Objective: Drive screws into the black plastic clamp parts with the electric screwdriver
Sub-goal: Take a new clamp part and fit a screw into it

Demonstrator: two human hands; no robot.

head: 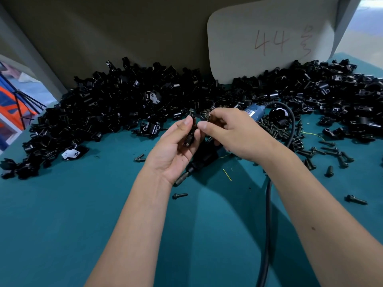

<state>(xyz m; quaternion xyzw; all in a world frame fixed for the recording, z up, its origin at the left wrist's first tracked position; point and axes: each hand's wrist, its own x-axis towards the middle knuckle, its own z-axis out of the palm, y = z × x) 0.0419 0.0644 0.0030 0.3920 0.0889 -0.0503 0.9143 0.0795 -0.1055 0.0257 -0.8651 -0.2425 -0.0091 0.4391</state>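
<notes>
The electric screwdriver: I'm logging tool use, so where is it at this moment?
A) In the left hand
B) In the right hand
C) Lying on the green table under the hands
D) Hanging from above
C: the electric screwdriver lies on the green table, while the left hand and right hand hold a black clamp part.

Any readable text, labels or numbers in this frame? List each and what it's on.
"44" – handwritten on the pale card leaning against the back wall, above the pile of black clamp parts.
A handwritten character right of the "44" on the same card – too scrawled to read.
White lettering on the blue label of the electric screwdriver – too small and blurred to read.
</notes>
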